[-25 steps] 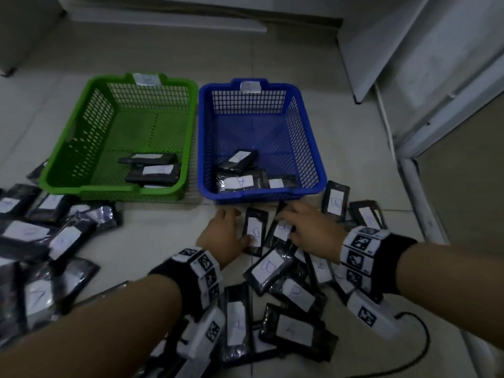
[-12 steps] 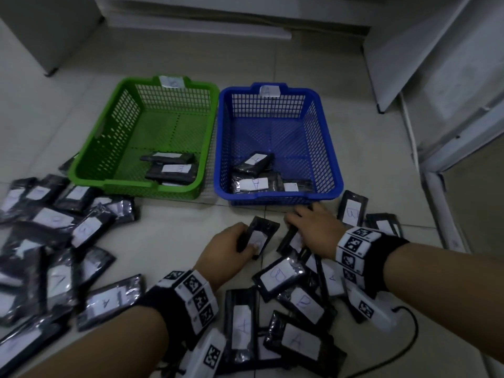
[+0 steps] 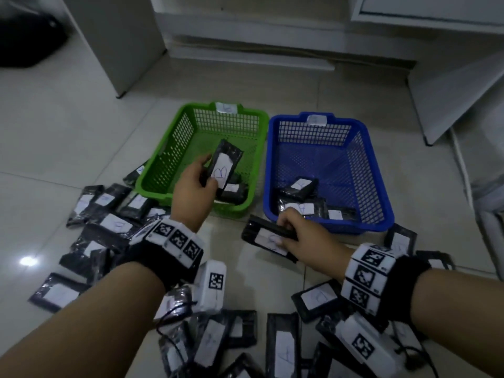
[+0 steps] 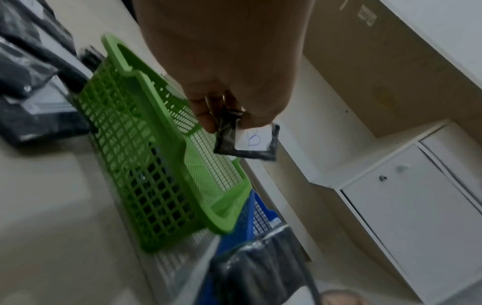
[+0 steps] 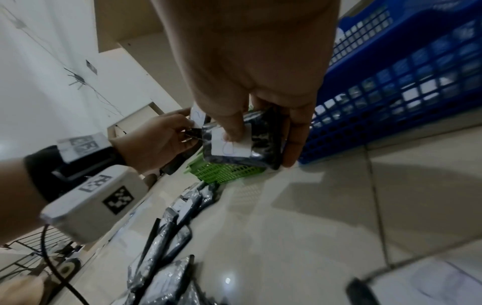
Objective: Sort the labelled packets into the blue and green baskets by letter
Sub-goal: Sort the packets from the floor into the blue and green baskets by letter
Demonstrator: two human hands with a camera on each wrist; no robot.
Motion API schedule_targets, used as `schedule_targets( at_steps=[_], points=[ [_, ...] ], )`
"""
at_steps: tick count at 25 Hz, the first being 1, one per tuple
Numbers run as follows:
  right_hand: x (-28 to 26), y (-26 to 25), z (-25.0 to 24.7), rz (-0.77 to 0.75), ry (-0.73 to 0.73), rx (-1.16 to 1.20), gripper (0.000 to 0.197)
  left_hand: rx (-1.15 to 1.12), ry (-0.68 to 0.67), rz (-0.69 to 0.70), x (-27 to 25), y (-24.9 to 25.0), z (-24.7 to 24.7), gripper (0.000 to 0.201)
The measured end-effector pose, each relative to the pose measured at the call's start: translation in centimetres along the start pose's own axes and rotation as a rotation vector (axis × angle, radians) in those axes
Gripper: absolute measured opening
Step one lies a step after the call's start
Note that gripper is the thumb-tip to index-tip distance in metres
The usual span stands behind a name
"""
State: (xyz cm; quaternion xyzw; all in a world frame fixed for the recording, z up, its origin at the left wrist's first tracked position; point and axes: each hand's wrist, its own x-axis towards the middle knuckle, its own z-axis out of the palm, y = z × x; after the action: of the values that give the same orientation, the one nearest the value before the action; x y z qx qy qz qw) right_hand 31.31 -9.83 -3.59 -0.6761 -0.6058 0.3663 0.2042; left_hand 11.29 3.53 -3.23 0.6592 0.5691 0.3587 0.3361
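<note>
Our left hand (image 3: 194,190) pinches a B packet (image 3: 222,167) above the green basket (image 3: 174,148); our right hand (image 3: 305,236) grips another packet (image 3: 263,236) before the blue basket (image 3: 379,186), beside the green one.

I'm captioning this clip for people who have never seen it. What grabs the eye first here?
Two baskets side by side on the tiled floor: the green basket on the left, the blue basket on the right, each with a few black packets inside. The left hand holds a packet marked B over the green basket, while the right hand grips another packet before the blue one. Loose labelled packets litter the floor.
</note>
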Motion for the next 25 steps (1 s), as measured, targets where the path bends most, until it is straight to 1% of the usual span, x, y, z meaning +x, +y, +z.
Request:
schedule_targets(
  at_steps=[2, 4, 6, 7, 8, 10, 12, 14, 15, 16, 17, 18, 19, 21, 22, 23, 24, 25],
  points=[
    [1.4, -1.7, 0.3, -0.008, 0.056, 0.087, 0.020, 0.065, 0.006, -0.034, 1.5, -0.8, -1.2, 0.043],
    [3.2, -3.4, 0.2, -0.017, 0.127, 0.115, 0.019, 0.177, -0.050, -0.037, 2.9, -2.0, -1.9, 0.037],
    [5.5, -4.8, 0.2, -0.023, 0.191, 0.092, 0.017, 0.335, -0.125, 0.010, 3.6, -3.5, -2.4, 0.036],
    [6.8, -5.5, 0.4, -0.018, 0.204, 0.094, 0.017, 0.387, -0.122, 0.039, 3.6, -4.1, -2.8, 0.036],
    [8.1, -6.0, 0.8, -0.001, 0.206, 0.112, 0.019, 0.402, -0.089, 0.058, 3.3, -4.7, -3.3, 0.035],
    [10.4, -6.9, 1.8, 0.027, 0.209, 0.146, 0.026, 0.349, 0.021, 0.076, 1.9, -5.3, -4.6, 0.034],
    [12.1, -7.7, 2.9, 0.037, 0.205, 0.116, 0.034, 0.308, 0.105, 0.072, -0.3, -6.0, -6.1, 0.030],
    [13.1, -8.5, 4.2, 0.036, 0.190, 0.065, 0.039, 0.298, 0.126, 0.030, -3.0, -7.1, -7.6, 0.022],
    [13.4, -8.8, 4.9, 0.041, 0.174, 0.069, 0.041, 0.293, 0.099, -0.011, -4.6, -7.9, -8.4, 0.018],
    [13.6, -9.0, 5.3, 0.046, 0.159, 0.079, 0.042, 0.289, 0.032, -0.047, -6.0, -8.6, -9.1, 0.014],
    [13.6, -9.1, 5.8, 0.043, 0.133, 0.067, 0.042, 0.307, -0.070, -0.066, -7.5, -9.4, -9.9, 0.013],
    [13.5, -9.2, 6.1, 0.026, 0.110, 0.025, 0.041, 0.355, -0.200, -0.052, -8.9, -10.2, -10.6, 0.015],
    [13.4, -9.1, 6.3, 0.003, 0.098, -0.021, 0.039, 0.428, -0.341, -0.018, -10.1, -10.8, -11.2, 0.022],
    [12.6, -9.0, 6.9, -0.028, 0.128, -0.079, 0.038, 0.608, -0.586, 0.007, -12.2, -11.9, -12.0, 0.046],
    [11.8, -9.0, 7.4, -0.042, 0.157, -0.116, 0.038, 0.687, -0.652, 0.002, -13.1, -12.3, -12.1, 0.056],
    [10.7, -8.9, 8.0, -0.085, 0.193, -0.160, 0.037, 0.739, -0.667, 0.007, -13.8, -12.5, -12.0, 0.061],
    [9.5, -8.7, 8.5, -0.153, 0.211, -0.198, 0.035, 0.774, -0.652, 0.019, -14.2, -12.7, -11.9, 0.064],
    [8.2, -8.4, 9.2, -0.218, 0.186, -0.208, 0.032, 0.797, -0.635, 0.026, -14.5, -12.7, -11.7, 0.066]
  ],
)
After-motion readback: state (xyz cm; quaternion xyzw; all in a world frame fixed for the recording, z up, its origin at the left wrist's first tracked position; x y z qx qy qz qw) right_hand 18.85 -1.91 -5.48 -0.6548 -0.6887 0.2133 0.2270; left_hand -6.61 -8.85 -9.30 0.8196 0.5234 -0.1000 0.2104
